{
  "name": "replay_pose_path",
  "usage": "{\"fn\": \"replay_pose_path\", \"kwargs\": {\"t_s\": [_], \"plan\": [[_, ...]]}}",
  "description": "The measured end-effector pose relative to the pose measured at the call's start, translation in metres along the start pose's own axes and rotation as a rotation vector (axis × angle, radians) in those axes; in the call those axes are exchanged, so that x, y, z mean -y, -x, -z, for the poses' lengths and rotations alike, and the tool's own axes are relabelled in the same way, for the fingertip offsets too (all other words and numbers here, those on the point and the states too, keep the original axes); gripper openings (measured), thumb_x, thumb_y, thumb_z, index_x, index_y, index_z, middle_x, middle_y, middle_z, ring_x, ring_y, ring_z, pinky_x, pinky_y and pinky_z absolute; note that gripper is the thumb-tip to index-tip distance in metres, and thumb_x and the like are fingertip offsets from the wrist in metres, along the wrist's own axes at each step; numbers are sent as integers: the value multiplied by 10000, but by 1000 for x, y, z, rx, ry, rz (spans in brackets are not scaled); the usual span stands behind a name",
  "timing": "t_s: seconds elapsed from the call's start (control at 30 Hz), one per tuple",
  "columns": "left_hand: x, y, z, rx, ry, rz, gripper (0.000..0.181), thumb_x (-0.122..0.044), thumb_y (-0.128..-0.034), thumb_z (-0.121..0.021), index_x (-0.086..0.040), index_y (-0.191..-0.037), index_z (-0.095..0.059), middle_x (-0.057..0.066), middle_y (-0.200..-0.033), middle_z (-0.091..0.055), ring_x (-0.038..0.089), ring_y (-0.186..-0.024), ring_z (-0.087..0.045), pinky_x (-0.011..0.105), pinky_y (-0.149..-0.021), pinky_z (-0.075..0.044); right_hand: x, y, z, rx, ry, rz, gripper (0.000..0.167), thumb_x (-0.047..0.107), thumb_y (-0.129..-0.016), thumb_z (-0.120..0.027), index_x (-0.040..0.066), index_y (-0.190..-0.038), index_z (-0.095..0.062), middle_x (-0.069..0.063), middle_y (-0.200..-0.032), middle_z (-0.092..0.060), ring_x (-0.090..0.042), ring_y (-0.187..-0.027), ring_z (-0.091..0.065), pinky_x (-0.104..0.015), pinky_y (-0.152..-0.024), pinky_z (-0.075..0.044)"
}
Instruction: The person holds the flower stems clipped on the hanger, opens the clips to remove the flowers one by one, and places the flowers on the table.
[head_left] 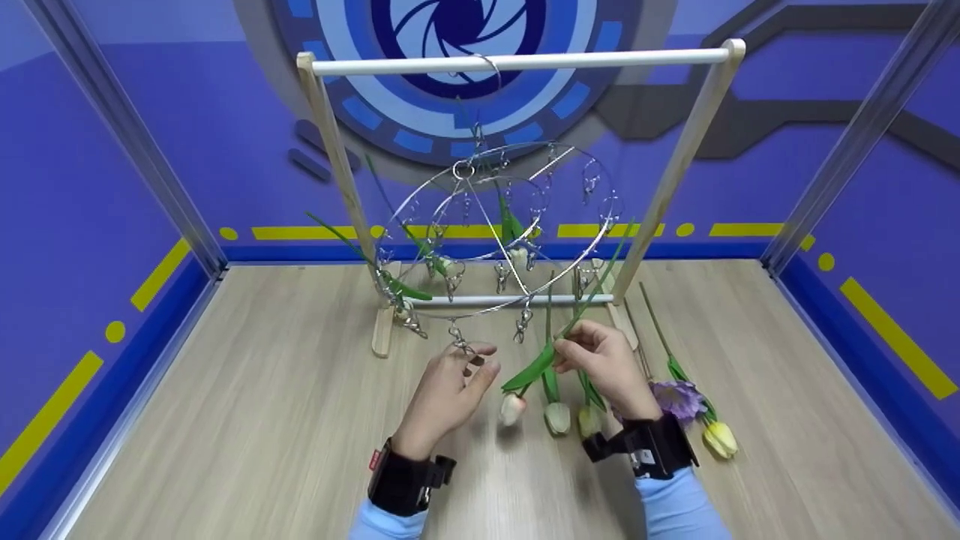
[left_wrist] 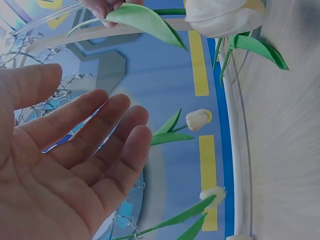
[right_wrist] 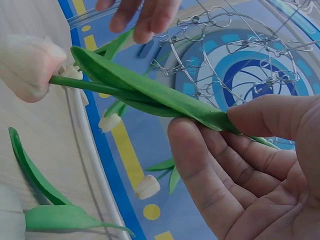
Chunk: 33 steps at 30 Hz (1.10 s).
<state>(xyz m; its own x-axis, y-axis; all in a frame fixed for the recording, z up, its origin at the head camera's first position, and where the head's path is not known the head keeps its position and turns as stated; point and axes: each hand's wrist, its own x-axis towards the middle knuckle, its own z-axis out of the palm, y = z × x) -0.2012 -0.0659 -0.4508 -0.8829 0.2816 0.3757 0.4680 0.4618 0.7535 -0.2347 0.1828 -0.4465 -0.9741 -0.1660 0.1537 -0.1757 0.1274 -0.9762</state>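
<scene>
Tulip (head_left: 512, 410), upside down, hung from the right hand (head_left: 604, 366) before the wire hanger (head_left: 498, 235), the head view showed, while the left hand (head_left: 446, 390) hovered near a clip (head_left: 455, 331). From the left wrist, its thumb and relaxed fingers stood wide apart. From the right wrist, thumb and fingers narrowly pinched leaf (right_wrist: 150, 87) and stem (right_wrist: 95, 88).

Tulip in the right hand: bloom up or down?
Down: in the head view, the white-pink tulip hangs with its bloom below the right hand, toward the tabletop.
</scene>
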Motion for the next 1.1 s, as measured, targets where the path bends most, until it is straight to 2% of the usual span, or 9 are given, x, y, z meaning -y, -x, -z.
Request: {"fn": "replay_pose_path", "kwargs": {"t_s": [0.3, 0.63, 0.77, 0.97, 1.1], "plan": [[-2, -1, -1, -25, -22, 15, 317, -224, -1049, -596, 5, -1245, -693, 191, -1217, -689, 348, -1083, -667, 459, -861, -592, 2, -14, -5, 29, 13, -80, 120, -18, -975, -611, -127, -1021, -631, -116, -846, -698, -182, -701, -680, -307, -694, -623], [1, -1, -5, -51, -78, -20, 289, -211, -1049, -590, -2, -1216, -698, 174, -1200, -707, 325, -1065, -671, 481, -879, -559, -3, -29, -4, 56, 11, -157, 93, -6, -976, -612, -95, -993, -637, -86, -810, -696, -162, -676, -676, -286, -657, -618], [3, -2, -7, -51, -113, -32, 299, -231, -1060, -570, -6, -1210, -700, 162, -1200, -714, 324, -1070, -672, 496, -912, -535, -4, -35, -4, 58, 18, -167, 87, -10, -972, -615, -91, -988, -644, -80, -795, -704, -148, -656, -680, -279, -639, -615], [6, -1, -10, -69, -91, -27, 275, -196, -1043, -601, 9, -1202, -693, 166, -1197, -703, 326, -1061, -665, 494, -912, -533, -8, -44, -5, 88, 42, -179, 91, -36, -974, -575, -105, -985, -634, -86, -794, -702, -134, -618, -677, -267, -618, -612], [8, -2, -11, -71, -109, -35, 272, -191, -1043, -607, 18, -1196, -688, 152, -1192, -698, 318, -1071, -662, 483, -929, -535, -12, -49, -9, 110, 52, -202, 112, -38, -982, -577, -135, -1014, -624, -77, -763, -693, -117, -586, -667, -252, -604, -608]]}}
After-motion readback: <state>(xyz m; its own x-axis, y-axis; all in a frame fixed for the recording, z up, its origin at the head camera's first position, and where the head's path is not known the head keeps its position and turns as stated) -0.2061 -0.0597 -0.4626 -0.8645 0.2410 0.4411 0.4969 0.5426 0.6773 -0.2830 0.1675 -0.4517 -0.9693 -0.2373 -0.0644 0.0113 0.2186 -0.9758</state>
